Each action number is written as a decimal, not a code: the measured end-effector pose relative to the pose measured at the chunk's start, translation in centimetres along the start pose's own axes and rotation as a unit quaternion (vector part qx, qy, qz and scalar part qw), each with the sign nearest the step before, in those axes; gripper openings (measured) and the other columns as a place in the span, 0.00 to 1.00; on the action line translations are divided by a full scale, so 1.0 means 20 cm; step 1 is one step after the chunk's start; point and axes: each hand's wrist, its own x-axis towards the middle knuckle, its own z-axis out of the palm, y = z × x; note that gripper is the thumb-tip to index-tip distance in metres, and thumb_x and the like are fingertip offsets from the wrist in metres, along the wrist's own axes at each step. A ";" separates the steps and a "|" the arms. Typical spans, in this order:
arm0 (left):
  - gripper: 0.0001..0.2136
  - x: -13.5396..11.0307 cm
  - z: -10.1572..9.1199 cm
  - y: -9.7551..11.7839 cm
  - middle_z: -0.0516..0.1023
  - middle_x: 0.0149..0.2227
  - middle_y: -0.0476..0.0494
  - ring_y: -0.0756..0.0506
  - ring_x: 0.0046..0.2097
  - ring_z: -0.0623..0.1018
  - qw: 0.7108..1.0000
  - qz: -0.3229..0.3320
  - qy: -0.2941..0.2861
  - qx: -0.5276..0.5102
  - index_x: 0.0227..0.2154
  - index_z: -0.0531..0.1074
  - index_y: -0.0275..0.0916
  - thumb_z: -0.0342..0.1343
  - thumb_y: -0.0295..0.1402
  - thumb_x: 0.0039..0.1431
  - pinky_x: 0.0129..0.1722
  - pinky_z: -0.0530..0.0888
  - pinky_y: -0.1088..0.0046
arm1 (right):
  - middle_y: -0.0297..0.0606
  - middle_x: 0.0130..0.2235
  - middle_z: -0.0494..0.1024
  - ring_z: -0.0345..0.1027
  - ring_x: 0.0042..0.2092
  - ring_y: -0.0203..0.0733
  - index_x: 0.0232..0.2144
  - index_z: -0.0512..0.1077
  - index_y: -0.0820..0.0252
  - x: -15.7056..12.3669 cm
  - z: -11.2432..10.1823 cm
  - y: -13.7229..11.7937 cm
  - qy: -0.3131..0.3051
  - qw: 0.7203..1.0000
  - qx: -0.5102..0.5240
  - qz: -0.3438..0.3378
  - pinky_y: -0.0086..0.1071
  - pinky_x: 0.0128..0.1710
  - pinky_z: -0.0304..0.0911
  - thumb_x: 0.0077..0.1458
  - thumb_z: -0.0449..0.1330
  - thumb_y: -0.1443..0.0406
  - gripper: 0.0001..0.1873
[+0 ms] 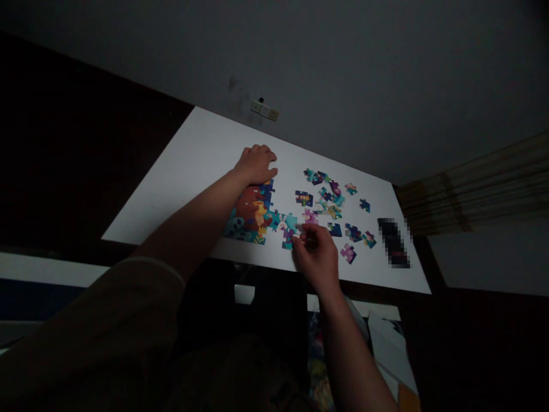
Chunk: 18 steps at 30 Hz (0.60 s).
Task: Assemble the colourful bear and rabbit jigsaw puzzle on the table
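A partly joined jigsaw puzzle (pixel 250 217) with a brown animal and blue, teal and yellow parts lies on the white table. My left hand (pixel 256 163) rests at its upper edge, fingers loosely spread and holding nothing; my forearm covers part of its left side. Right of the joined block, a small cluster of joined pieces (pixel 281 221) shows a white rabbit on teal. At the cluster's right end, my right hand (pixel 318 254) pinches a puzzle piece (pixel 298 227) between thumb and fingers, which hide much of it. A pink piece (pixel 310 216) lies just beyond those fingers.
Several loose puzzle pieces (pixel 328 195) are scattered on the right half of the white table (pixel 180 171). A dark, pixelated object (pixel 392 243) lies near the right end. Behind the table are a wall with sockets (pixel 265 110) and a curtain (pixel 476 183).
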 end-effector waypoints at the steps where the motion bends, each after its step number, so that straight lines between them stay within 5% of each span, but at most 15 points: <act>1: 0.29 0.00 0.00 0.00 0.76 0.80 0.33 0.25 0.79 0.70 1.000 0.000 0.000 0.001 0.74 0.82 0.46 0.59 0.47 0.76 0.81 0.65 0.41 | 0.48 0.50 0.85 0.84 0.47 0.57 0.57 0.83 0.50 0.01 0.00 0.00 -0.004 1.000 -0.001 -0.002 0.54 0.53 0.83 0.66 0.69 0.57 0.18; 10: 0.28 0.00 0.01 -0.01 0.76 0.79 0.35 0.25 0.79 0.70 1.000 0.002 0.003 -0.001 0.73 0.83 0.49 0.59 0.48 0.76 0.81 0.65 0.41 | 0.44 0.46 0.89 0.86 0.46 0.57 0.52 0.83 0.47 0.06 -0.04 -0.02 -0.062 0.998 -0.004 0.019 0.53 0.52 0.81 0.64 0.70 0.57 0.15; 18: 0.29 0.01 0.00 -0.01 0.76 0.80 0.33 0.24 0.79 0.70 1.000 0.003 -0.001 0.001 0.74 0.82 0.46 0.59 0.48 0.76 0.81 0.65 0.39 | 0.48 0.46 0.90 0.84 0.45 0.58 0.51 0.87 0.50 0.06 -0.04 0.00 -0.061 0.995 -0.069 -0.033 0.52 0.49 0.77 0.68 0.70 0.56 0.13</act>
